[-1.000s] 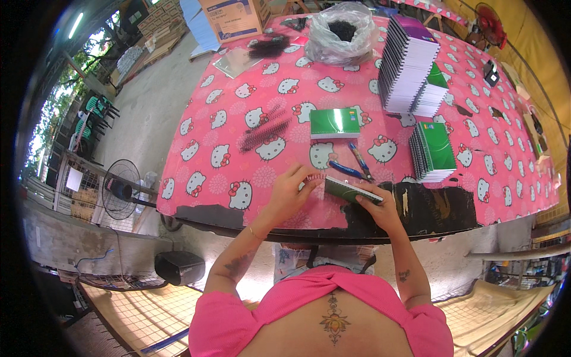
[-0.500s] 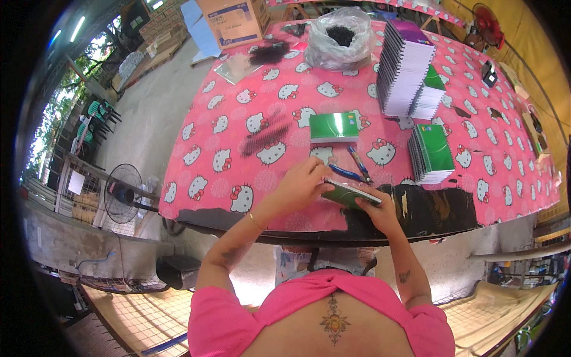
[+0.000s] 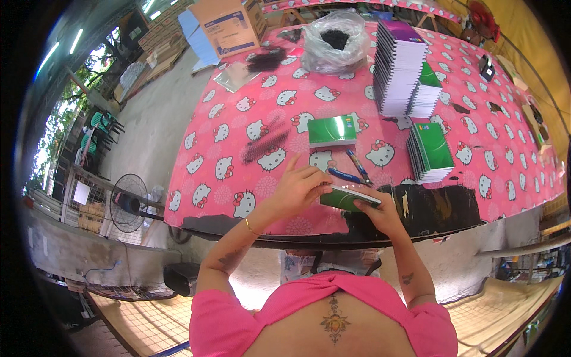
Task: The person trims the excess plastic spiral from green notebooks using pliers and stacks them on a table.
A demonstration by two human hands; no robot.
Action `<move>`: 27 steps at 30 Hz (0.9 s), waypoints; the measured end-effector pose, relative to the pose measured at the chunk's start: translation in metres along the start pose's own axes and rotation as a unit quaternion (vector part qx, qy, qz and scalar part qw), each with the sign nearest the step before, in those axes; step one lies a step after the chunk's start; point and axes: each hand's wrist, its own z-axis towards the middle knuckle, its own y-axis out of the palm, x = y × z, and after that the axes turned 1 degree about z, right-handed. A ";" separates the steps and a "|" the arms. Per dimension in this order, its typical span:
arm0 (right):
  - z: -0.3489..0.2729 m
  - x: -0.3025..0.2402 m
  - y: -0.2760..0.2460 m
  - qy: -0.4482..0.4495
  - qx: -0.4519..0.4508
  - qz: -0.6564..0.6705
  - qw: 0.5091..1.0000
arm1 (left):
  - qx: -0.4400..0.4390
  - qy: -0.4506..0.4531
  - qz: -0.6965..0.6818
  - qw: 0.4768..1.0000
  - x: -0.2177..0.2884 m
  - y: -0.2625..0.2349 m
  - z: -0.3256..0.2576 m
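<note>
Smooth card-like covers are seen on the held notebook (image 3: 339, 200) and, glossier, on the flat notebook (image 3: 331, 130), paper edges are shown by the tall stack (image 3: 397, 77), plastic-looking grips are borne by the pliers (image 3: 345, 176), and the table (image 3: 440, 205) is covered in shiny plastic-looking sheeting (image 3: 233, 144), topped by a crinkled translucent plastic bag (image 3: 357, 50)

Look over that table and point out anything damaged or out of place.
The pink cat-print table cover looks damaged: beside the right hand, a large ragged dark patch interrupts the print along the near edge, and smaller dark spots break it farther right, as if the cover had torn or worn away.
</note>
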 end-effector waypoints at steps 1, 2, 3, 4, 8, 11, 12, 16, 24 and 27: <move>0.000 0.000 0.001 0.000 0.002 0.002 1.000 | -0.003 0.001 0.000 1.000 0.000 -0.002 0.001; 0.000 -0.001 0.000 -0.009 0.004 -0.003 1.000 | -0.010 0.013 -0.001 1.000 -0.001 -0.003 0.002; 0.000 -0.002 0.000 -0.017 0.005 -0.009 1.000 | -0.017 0.024 -0.002 1.000 -0.001 -0.005 0.003; 0.000 -0.003 0.000 -0.017 0.007 -0.009 1.000 | -0.018 0.026 -0.003 0.999 -0.001 -0.006 0.003; -0.001 -0.006 -0.002 -0.012 0.000 -0.014 1.000 | -0.023 0.029 -0.013 0.999 -0.002 -0.003 0.002; -0.001 -0.007 -0.002 -0.008 -0.008 -0.021 1.000 | -0.023 0.035 -0.023 0.999 -0.004 -0.004 0.000; -0.001 -0.007 -0.002 -0.003 -0.011 -0.025 1.000 | -0.026 0.044 -0.021 0.998 -0.003 -0.005 0.001; 0.000 -0.003 -0.002 -0.001 -0.004 0.005 1.000 | -0.055 -0.089 -0.128 0.986 0.005 -0.009 0.000; 0.003 -0.016 0.009 0.001 0.039 0.035 0.999 | -0.018 -0.085 0.259 0.962 0.032 0.020 -0.015; 0.001 -0.020 0.016 0.041 0.073 0.059 0.995 | -0.072 -0.091 0.224 0.968 0.043 0.072 -0.079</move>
